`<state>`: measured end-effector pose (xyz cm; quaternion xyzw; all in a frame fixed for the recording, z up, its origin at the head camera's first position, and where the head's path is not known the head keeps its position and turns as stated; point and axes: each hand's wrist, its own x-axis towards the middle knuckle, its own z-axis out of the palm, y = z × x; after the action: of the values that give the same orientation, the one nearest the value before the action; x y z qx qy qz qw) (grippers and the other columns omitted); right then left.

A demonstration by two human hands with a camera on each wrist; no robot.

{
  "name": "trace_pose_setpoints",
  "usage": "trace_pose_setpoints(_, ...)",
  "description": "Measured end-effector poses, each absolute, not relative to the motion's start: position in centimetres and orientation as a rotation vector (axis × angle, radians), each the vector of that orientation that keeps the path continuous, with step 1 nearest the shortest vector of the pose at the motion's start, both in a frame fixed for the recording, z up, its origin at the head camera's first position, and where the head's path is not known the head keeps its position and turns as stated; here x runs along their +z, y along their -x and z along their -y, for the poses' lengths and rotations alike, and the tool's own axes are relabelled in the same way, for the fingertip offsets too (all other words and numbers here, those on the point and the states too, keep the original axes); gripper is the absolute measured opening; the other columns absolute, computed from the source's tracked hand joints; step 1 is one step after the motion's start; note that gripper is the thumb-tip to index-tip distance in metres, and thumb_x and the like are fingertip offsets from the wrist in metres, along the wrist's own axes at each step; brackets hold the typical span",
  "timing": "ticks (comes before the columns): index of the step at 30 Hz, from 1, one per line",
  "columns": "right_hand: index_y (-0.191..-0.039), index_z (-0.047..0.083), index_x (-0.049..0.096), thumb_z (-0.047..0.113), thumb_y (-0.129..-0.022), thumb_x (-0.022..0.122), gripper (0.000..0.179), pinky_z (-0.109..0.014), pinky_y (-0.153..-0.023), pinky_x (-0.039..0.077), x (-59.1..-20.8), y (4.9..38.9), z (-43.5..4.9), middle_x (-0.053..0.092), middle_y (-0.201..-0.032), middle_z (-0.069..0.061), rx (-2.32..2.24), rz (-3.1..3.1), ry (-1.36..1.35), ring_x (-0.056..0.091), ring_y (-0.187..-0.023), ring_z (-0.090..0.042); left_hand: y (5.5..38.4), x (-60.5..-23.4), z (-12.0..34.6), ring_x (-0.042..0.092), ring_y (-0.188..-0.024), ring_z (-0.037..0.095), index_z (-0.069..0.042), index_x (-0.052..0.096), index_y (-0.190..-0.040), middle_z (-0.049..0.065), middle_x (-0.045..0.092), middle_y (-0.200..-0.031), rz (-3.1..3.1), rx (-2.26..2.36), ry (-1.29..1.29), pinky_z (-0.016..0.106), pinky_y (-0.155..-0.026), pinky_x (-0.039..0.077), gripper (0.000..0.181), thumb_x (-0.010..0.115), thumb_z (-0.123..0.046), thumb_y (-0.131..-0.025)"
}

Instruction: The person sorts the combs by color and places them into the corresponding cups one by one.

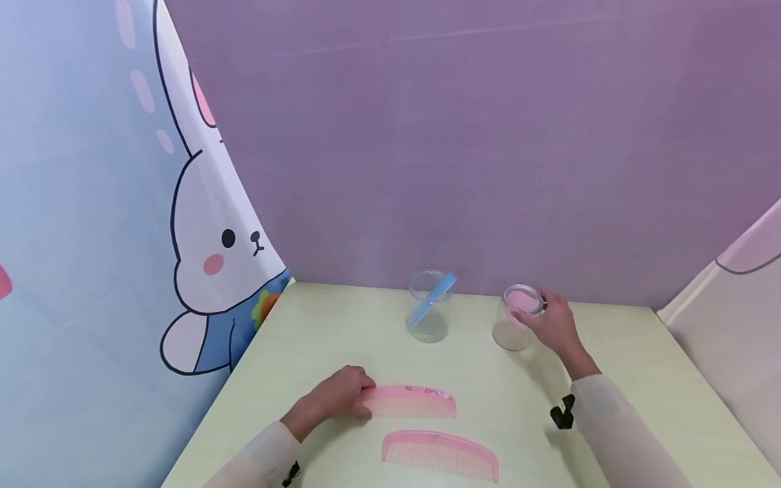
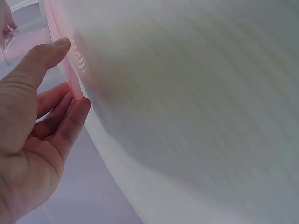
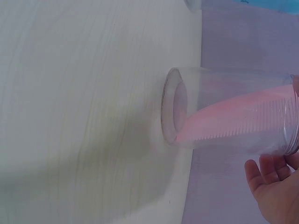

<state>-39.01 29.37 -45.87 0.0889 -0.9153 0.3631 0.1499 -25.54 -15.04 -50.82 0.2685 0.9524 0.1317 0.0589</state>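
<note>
Two holds at once: comb at left, jar at right

Far left: the left hand point(image 1: 335, 394) grips the near end of the upper pink comb point(image 1: 411, 400), thumb toward the teeth side, fingers toward the spine. The comb is on or just above the table point(image 1: 342, 339); contact not resolved. Judgement: an end grip leaves most of the length unsupported, so the far end may swing. Firm pressure on the spine, little on the fine teeth, should keep it level.

Middle, rear: a left clear cup point(image 1: 430, 329) stands with a blue strip point(image 1: 434, 297) leaning in it, top end to the right. Neither hand touches it.

Middle, front: the lower pink comb point(image 1: 441, 449) lies apart from the upper one, closer to the person, untouched. A low sweep of the left hand could knock it.

Right, rear: a right clear jar point(image 1: 508, 335) holds an inner pink comb point(image 3: 238, 116), slanting, its teeth visible through the wall.

Far right: the right hand point(image 1: 558, 329) grips the jar at its rim. Contact with the inner comb cannot be told. Judgement: so high a hold makes tipping easy; keeping the base flat and settling the jar before shifting attention leftward seems safest.
</note>
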Motion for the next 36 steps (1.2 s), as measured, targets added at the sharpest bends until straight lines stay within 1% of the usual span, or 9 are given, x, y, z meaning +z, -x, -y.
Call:
trace_pose_setpoints(5, -0.126, -0.008, 0.057, 0.036, -0.086, 0.081, 0.065, -0.042, -0.078, 0.045, -45.9, 39.0, -29.3, 0.061, -0.116, -0.029, 1.041, 2.631, -0.255, 0.056, -0.105, -0.041, 25.5, -50.4, 14.8, 0.044, -0.072, 0.006, -0.011, 0.076, -0.103, -0.006, 0.060, -0.081, -2.901, 0.389, -0.772, 0.021, -0.067, 0.040, 0.031, 0.085, -0.030, -0.080)
trace_pose_setpoints(8, -0.126, -0.008, 0.056, 0.035, -0.085, 0.081, 0.065, -0.041, -0.077, 0.044, -45.9, 38.9, -29.3, 0.061, -0.116, -0.029, 1.040, 2.630, -0.252, 0.056, -0.105, -0.040, 25.6, -50.1, 14.6, 0.046, -0.073, 0.007, -0.010, 0.076, -0.105, -0.004, 0.063, -0.084, -2.919, 0.390, -0.765, 0.022, -0.068, 0.042, 0.034, 0.086, -0.030, -0.080)
trace_pose_setpoints(17, -0.128, -0.007, 0.055, 0.036, -0.085, 0.081, 0.065, -0.039, -0.077, 0.043, -46.0, 38.9, -29.4, 0.059, -0.117, -0.027, 1.058, 2.643, -0.233, 0.055, -0.104, -0.038, 26.1, -49.5, 14.1, 0.049, -0.075, 0.007, -0.011, 0.077, -0.107, -0.002, 0.068, -0.089, -2.981, 0.380, -0.757, 0.021, -0.068, 0.046, 0.038, 0.088, -0.034, -0.079)
trace_pose_setpoints(22, -0.123, -0.006, 0.057, 0.036, -0.085, 0.082, 0.062, -0.037, -0.075, 0.043, -46.1, 38.9, -29.5, 0.060, -0.113, -0.026, 1.056, 2.631, -0.242, 0.055, -0.102, -0.037, 26.4, -49.1, 13.5, 0.050, -0.076, 0.007, -0.011, 0.077, -0.112, -0.001, 0.069, -0.093, -2.998, 0.383, -0.702, 0.021, -0.069, 0.047, 0.042, 0.087, -0.036, -0.080)
trace_pose_setpoints(25, -0.121, -0.005, 0.058, 0.036, -0.085, 0.082, 0.060, -0.036, -0.074, 0.043, -46.2, 39.0, -29.5, 0.061, -0.111, -0.025, 1.051, 2.621, -0.248, 0.055, -0.101, -0.037, 26.6, -48.8, 13.1, 0.050, -0.076, 0.008, -0.011, 0.077, -0.112, 0.000, 0.070, -0.094, -3.005, 0.395, -0.682, 0.020, -0.068, 0.047, 0.042, 0.087, -0.035, -0.080)
trace_pose_setpoints(30, -0.122, -0.006, 0.057, 0.037, -0.085, 0.081, 0.061, -0.036, -0.075, 0.042, -46.3, 39.0, -29.5, 0.060, -0.113, -0.025, 1.051, 2.634, -0.246, 0.055, -0.102, -0.036, 27.1, -48.6, 12.6, 0.048, -0.072, 0.008, -0.010, 0.076, -0.103, -0.002, 0.066, -0.085, -3.025, 0.401, -0.731, 0.020, -0.064, 0.042, 0.033, 0.087, -0.032, -0.080)
trace_pose_setpoints(34, -0.123, -0.006, 0.057, 0.036, -0.085, 0.081, 0.062, -0.039, -0.076, 0.043, -46.3, 39.0, -29.5, 0.061, -0.114, -0.027, 1.044, 2.636, -0.243, 0.055, -0.103, -0.038, 27.6, -48.5, 12.1, 0.046, -0.070, 0.007, -0.012, 0.075, -0.096, -0.006, 0.060, -0.077, -3.030, 0.407, -0.778, 0.020, -0.063, 0.040, 0.028, 0.086, -0.032, -0.081)
trace_pose_setpoints(36, -0.124, -0.007, 0.056, 0.036, -0.085, 0.082, 0.063, -0.041, -0.078, 0.043, -46.3, 39.0, -29.5, 0.060, -0.115, -0.028, 1.045, 2.634, -0.238, 0.055, -0.105, -0.039, 27.7, -48.4, 11.9, 0.045, -0.069, 0.007, -0.012, 0.074, -0.095, -0.007, 0.058, -0.075, -3.029, 0.405, -0.787, 0.020, -0.063, 0.039, 0.027, 0.086, -0.032, -0.081)
